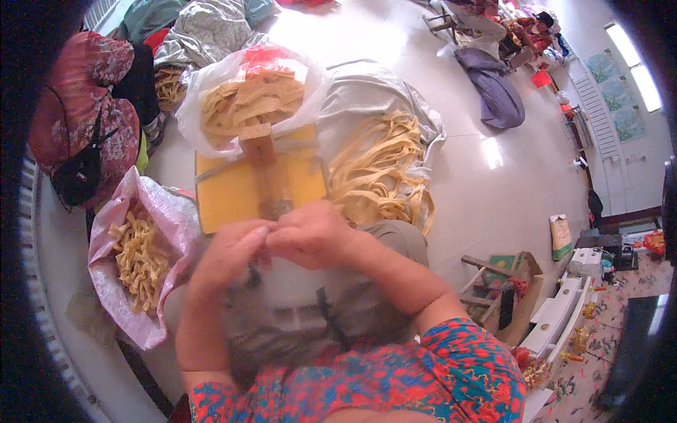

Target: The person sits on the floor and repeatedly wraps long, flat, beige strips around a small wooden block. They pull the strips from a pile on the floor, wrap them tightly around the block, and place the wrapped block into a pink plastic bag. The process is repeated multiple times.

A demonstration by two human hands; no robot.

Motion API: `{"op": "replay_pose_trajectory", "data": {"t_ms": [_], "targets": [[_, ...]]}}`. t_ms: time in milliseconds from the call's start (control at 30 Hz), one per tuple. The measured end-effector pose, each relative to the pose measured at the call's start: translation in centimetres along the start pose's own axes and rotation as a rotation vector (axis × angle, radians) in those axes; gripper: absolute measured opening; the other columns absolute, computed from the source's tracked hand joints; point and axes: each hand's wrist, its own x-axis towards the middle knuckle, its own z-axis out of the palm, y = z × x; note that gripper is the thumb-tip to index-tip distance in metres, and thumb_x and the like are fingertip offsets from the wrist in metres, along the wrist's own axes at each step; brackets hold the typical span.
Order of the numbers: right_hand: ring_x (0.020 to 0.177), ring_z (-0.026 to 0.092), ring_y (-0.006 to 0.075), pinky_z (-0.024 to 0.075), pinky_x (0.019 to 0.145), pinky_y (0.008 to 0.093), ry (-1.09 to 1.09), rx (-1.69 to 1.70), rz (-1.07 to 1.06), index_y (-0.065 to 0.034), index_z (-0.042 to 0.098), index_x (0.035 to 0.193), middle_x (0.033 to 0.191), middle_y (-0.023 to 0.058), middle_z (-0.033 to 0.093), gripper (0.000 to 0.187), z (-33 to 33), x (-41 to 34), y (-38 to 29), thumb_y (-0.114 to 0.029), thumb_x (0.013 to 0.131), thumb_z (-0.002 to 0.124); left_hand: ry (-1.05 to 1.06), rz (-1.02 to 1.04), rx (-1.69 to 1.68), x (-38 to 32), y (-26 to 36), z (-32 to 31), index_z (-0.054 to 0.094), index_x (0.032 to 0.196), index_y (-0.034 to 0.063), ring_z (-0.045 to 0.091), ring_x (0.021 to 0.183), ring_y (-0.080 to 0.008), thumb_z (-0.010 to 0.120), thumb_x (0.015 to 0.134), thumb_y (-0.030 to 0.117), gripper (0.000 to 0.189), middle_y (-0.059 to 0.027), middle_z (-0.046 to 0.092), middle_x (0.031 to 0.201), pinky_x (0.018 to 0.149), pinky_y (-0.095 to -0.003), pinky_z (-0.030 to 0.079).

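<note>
My left hand (232, 243) and my right hand (312, 235) meet above my lap, fingertips curled together. Motion blur and the fingers hide whatever may be between them. Just beyond stands a wooden post (259, 158) on a yellow board (227, 195). Behind the post, a white plastic bag (188, 113) lies open, with wide tan strips (254, 100) in it. Long tan strips (386, 174) are heaped on a pale cloth (365, 84) to the right. On the left, an open pink woven sack (182, 217) holds many short tan pieces (140, 259).
Floral fabric (79, 116) and a silvery cloth (206, 31) are piled at the far left. A purple bundle (492, 90) lies on the tiled floor near a seated person (529, 37). A wooden stool (481, 291) and cardboard box (523, 301) stand at the right.
</note>
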Motion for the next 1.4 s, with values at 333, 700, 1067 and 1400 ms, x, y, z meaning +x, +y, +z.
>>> {"op": "replay_pose_trajectory", "data": {"t_ms": [333, 700, 1067, 1400], "targets": [[0.052, 0.054, 0.0274, 0.0412, 0.047, 0.0365, 0.212, 0.035, 0.091, -0.0072, 0.057, 0.064, 0.059, 0.0087, 0.054, 0.019, -1.0, 0.2, 0.5, -0.020, 0.077, 0.063, -0.225, 0.367, 0.201, -2.1, 1.1, 3.2, 0.066, 0.094, 0.0059, 0.060, 0.065, -0.0140, 0.066, 0.075, 0.023, 0.025, -0.0020, 0.064, 0.078, 0.062, -0.0272, 0.046], [0.065, 0.053, 0.0078, 0.0426, 0.055, 0.0213, -0.142, 1.178, 0.658, -0.0045, 0.058, 0.091, 0.075, 0.0013, 0.058, 0.039, 3.6, -1.9, 0.6, -0.039, 0.074, 0.065, 0.543, 1.195, 0.948, -0.2, -0.4, 1.5, 0.060, 0.069, 0.0093, 0.055, 0.056, -0.0204, 0.068, 0.061, 0.016, 0.013, -0.0055, 0.058, 0.071, 0.048, -0.0302, 0.041], [0.065, 0.057, 0.0124, 0.0439, 0.058, 0.0263, 0.068, 0.424, 0.624, -0.0015, 0.063, 0.092, 0.075, 0.0083, 0.063, 0.017, 0.4, -0.1, -1.3, -0.016, 0.085, 0.056, 0.721, 0.761, 0.846, 0.6, -1.7, 2.4, 0.064, 0.085, 0.0013, 0.058, 0.093, -0.0297, 0.066, 0.066, 0.010, 0.020, -0.0135, 0.061, 0.103, 0.079, -0.0394, 0.044], [0.056, 0.045, 0.0099, 0.0366, 0.052, 0.0257, -0.179, 0.751, 0.907, -0.0054, 0.058, 0.071, 0.061, -0.0003, 0.050, 0.037, -0.3, -0.8, -1.1, -0.033, 0.091, 0.041, 0.457, 0.841, 0.397, -0.7, -0.5, 1.2, 0.062, 0.075, -0.0028, 0.059, 0.094, -0.0256, 0.057, 0.075, 0.002, 0.006, -0.0148, 0.061, 0.098, 0.082, -0.0341, 0.046]]}}
